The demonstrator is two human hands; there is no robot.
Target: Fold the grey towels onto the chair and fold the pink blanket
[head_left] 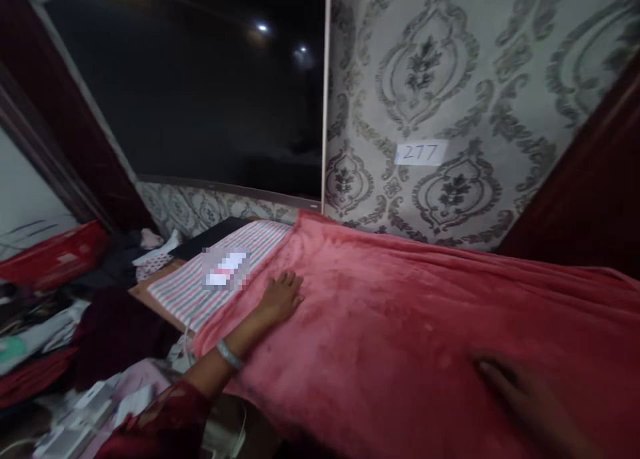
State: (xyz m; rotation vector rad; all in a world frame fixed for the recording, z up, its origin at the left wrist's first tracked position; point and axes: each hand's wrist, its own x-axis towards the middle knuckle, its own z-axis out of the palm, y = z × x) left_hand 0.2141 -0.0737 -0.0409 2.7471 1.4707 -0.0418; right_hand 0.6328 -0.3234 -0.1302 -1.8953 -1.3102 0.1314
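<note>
Smoothing pink blanket across the surface.
Left hand flat, grip apart, at blanket's left edge beside striped cloth; right hand flat, grip apart, near front edge. Next: likely outward sweeps.

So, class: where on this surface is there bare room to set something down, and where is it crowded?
Bare room: the pink blanket between the left hand and right hand, up to the patterned wall. The striped cloth is partly open. Crowded: the clutter at left.

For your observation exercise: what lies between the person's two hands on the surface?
In the head view, only the pink blanket lies between the left hand and the right hand; nothing else rests on that stretch.
</note>
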